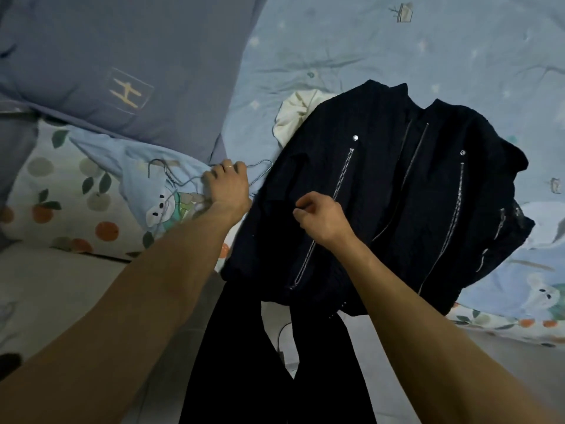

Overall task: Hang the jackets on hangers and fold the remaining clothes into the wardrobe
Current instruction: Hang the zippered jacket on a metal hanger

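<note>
While left hand (227,186) grips hangers (171,175), jacket (397,194) overhanging bed edge (504,324).

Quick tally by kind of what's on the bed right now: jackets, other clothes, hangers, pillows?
Jackets: 1, the dark zip jacket
Other clothes: 1, a cream garment partly under it
Wire hangers: at least 2, tangled by the left hand
Pillows: 1, grey-blue pillow
Total: 5

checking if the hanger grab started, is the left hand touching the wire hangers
Touching. The head view shows the left hand lying over the wire hangers, the wire running under its fingers.
</note>
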{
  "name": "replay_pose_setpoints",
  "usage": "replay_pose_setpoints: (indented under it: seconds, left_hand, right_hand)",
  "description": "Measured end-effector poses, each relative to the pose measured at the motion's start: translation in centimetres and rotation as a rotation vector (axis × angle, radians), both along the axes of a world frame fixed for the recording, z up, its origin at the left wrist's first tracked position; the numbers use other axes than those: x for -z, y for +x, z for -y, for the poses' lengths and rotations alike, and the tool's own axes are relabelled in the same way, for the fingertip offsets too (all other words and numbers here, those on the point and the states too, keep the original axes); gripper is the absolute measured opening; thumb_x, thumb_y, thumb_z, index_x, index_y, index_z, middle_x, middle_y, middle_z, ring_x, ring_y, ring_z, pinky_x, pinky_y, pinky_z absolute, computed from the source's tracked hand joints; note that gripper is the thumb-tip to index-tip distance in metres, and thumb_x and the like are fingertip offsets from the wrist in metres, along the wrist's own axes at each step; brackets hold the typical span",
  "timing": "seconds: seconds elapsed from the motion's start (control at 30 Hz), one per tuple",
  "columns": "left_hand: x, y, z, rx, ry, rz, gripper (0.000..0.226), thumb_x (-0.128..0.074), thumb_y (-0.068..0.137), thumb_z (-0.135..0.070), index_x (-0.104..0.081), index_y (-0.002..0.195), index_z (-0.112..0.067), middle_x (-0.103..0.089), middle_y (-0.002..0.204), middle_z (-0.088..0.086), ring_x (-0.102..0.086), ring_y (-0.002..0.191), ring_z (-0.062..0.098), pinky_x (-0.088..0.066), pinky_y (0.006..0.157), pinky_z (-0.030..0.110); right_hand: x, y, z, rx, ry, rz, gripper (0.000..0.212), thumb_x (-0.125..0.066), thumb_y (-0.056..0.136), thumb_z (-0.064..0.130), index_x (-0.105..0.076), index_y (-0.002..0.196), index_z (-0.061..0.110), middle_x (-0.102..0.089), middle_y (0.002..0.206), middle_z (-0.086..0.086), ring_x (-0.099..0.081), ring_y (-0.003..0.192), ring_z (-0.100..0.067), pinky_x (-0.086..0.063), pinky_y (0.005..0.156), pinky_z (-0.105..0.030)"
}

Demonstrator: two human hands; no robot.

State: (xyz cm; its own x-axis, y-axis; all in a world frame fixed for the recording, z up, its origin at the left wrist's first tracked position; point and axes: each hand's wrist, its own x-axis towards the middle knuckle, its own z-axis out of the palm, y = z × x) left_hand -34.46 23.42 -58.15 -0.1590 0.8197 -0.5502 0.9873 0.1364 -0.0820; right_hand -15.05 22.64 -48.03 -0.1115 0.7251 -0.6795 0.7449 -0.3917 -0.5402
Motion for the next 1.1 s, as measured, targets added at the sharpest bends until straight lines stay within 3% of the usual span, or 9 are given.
replay_pose_setpoints:
  seconds: [0.1, 0.2, 0.27, 0.43, 0.57, 0.73, 0.93, 1.0, 1.1]
  left_hand:
    - [-2.0, -0.2, 1.4, 0.018, 0.053, 0.064, 0.053, -0.067, 0.074, -0.029, -0.044, 0.117, -0.008, -0.057, 0.112, 0.017, -0.057, 0.099, 0.036, -0.042, 0.089, 0.043]
    - [-4.6, -0.7, 3.4, 0.021, 0.215, 0.235, 0.028, -0.060, 0.081, -0.018, -0.055, 0.106, -0.007, -0.061, 0.095, 0.020, -0.059, 0.088, 0.040, -0.045, 0.076, 0.046]
    - [-6.4, 0.0, 3.8, 0.049, 0.307, 0.320, 0.023, -0.062, 0.083, -0.020, -0.059, 0.102, -0.008, -0.061, 0.087, 0.018, -0.059, 0.080, 0.040, -0.045, 0.070, 0.045]
    - [-11.4, 5.4, -0.5, 0.267, 0.392, 0.382, 0.039, -0.060, 0.087, -0.032, -0.061, 0.121, -0.015, -0.063, 0.095, 0.014, -0.059, 0.091, 0.036, -0.042, 0.080, 0.043]
    - [-12.7, 10.7, -4.8, 0.432, 0.389, 0.353, 0.048, -0.056, 0.090, -0.042, -0.052, 0.134, -0.022, -0.062, 0.109, 0.009, -0.055, 0.103, 0.031, -0.038, 0.090, 0.043]
    - [-12.8, 15.7, -6.4, 0.566, 0.423, 0.341, 0.052, -0.063, 0.083, -0.042, -0.055, 0.129, -0.018, -0.064, 0.109, 0.010, -0.055, 0.102, 0.031, -0.039, 0.089, 0.043]
    - [-11.1, 15.9, -8.0, 0.524, 0.485, 0.395, 0.071, -0.069, 0.072, -0.055, -0.057, 0.134, -0.022, -0.064, 0.107, 0.010, -0.058, 0.100, 0.030, -0.035, 0.106, 0.046]
    - [-10.5, 16.3, -9.4, 0.490, 0.493, 0.404, 0.070, -0.070, 0.074, -0.058, -0.058, 0.134, -0.024, -0.064, 0.105, 0.010, -0.057, 0.099, 0.031, -0.035, 0.106, 0.046]
    - [-10.2, 16.6, -10.8, 0.374, 0.406, 0.343, 0.070, -0.068, 0.078, -0.057, -0.053, 0.139, -0.027, -0.060, 0.112, 0.009, -0.053, 0.107, 0.030, -0.026, 0.112, 0.042]
  right_hand:
    - [-0.5, 0.9, 0.5, 0.017, -0.013, -0.003, 0.017, -0.061, 0.094, 0.021, -0.064, 0.109, 0.014, -0.067, 0.082, 0.002, -0.067, 0.079, -0.013, -0.050, 0.067, -0.020]
    - [-1.8, 2.4, 0.7, 0.065, 0.011, -0.028, 0.014, -0.061, 0.094, 0.022, -0.066, 0.106, 0.015, -0.070, 0.085, -0.001, -0.068, 0.080, -0.015, -0.055, 0.072, -0.026]
    - [-2.4, 3.5, 0.9, 0.082, 0.016, -0.035, 0.009, -0.061, 0.094, 0.022, -0.066, 0.101, 0.018, -0.070, 0.086, -0.001, -0.068, 0.080, -0.015, -0.054, 0.070, -0.025]
    - [-4.3, 7.3, -0.4, 0.182, 0.112, -0.030, 0.010, -0.058, 0.095, 0.023, -0.066, 0.090, 0.022, -0.071, 0.083, 0.003, -0.069, 0.076, -0.014, -0.055, 0.069, -0.027]
    - [-6.2, 10.1, -3.7, 0.380, 0.165, -0.225, 0.019, -0.054, 0.100, 0.033, -0.068, 0.094, 0.021, -0.073, 0.084, -0.002, -0.070, 0.070, -0.015, -0.055, 0.068, -0.029]
    - [-6.5, 14.0, -5.8, 0.431, 0.194, -0.223, 0.015, -0.059, 0.097, 0.010, -0.069, 0.086, 0.013, -0.071, 0.074, -0.004, -0.067, 0.060, -0.015, -0.054, 0.058, -0.025]
    - [-5.2, 17.7, -6.9, 0.696, 0.133, -0.294, 0.022, -0.059, 0.096, 0.006, -0.068, 0.077, 0.013, -0.069, 0.070, -0.006, -0.065, 0.059, -0.016, -0.056, 0.062, -0.031]
    - [-4.5, 18.2, -7.9, 0.676, 0.181, -0.229, 0.024, -0.057, 0.098, 0.018, -0.067, 0.076, 0.013, -0.071, 0.071, -0.005, -0.068, 0.066, -0.018, -0.057, 0.068, -0.035]
    - [-3.6, 17.8, -9.1, 0.384, 0.356, 0.134, 0.027, -0.049, 0.099, 0.030, -0.064, 0.093, 0.007, -0.070, 0.090, -0.009, -0.066, 0.086, -0.027, -0.052, 0.078, -0.039]
